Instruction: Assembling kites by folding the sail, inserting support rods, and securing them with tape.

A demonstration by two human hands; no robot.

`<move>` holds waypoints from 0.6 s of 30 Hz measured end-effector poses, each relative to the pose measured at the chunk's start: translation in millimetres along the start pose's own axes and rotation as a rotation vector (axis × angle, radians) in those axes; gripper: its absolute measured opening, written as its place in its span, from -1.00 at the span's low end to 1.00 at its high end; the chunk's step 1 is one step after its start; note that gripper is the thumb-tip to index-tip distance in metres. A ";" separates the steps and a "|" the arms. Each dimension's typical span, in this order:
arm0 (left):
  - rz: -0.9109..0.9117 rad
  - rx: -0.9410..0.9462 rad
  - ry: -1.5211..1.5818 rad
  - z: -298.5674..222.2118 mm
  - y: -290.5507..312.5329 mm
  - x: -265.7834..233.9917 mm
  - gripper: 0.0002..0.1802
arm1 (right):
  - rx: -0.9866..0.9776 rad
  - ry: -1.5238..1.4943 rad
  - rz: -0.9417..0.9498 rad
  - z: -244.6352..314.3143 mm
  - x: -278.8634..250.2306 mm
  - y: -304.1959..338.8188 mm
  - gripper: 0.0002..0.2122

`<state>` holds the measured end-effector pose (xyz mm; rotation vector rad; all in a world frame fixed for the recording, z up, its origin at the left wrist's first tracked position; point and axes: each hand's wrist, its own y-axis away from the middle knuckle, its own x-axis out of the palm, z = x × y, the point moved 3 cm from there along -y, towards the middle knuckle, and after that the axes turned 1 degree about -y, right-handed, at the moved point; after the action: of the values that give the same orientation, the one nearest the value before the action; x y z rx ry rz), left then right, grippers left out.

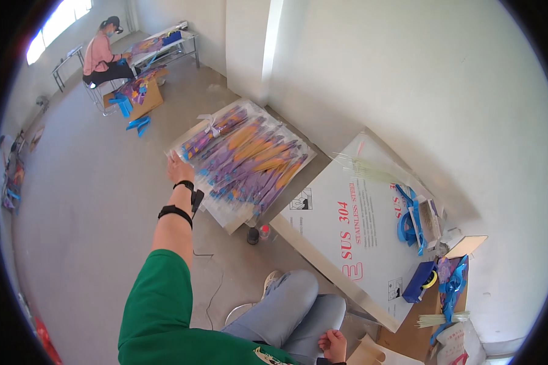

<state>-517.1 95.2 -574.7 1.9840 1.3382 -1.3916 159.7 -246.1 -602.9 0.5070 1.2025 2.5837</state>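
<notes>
two hands (178, 168), one bagged toy stack (249, 159), two small bottles (253, 236)

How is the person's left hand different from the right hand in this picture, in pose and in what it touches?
The left hand is stretched far forward, at the edge of the clear bag of purple and orange packets; the right hand stays close to the body, by the knee. The left wrist wears black bands; the right wrist is mostly out of view. Both are bare.

Left hand (178, 168) outstretched, right hand (333, 344) (curled) low.
</notes>
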 end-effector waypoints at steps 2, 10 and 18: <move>0.002 0.099 -0.025 21.2 26.9 20.1 -0.20 | 0.006 0.019 -0.005 2.6 8.5 -0.6 -0.89; 0.927 0.157 -0.149 188.3 294.5 89.5 -0.06 | -0.008 0.100 -0.041 3.4 8.9 0.9 -0.88; 1.038 -0.112 -0.408 314.9 365.6 56.0 -0.24 | -0.030 0.043 0.034 -0.2 14.8 3.2 -0.87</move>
<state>-365.6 -283.0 -839.1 1.7305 0.1099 -1.0461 145.9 -242.8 -597.5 0.4720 1.1765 2.6495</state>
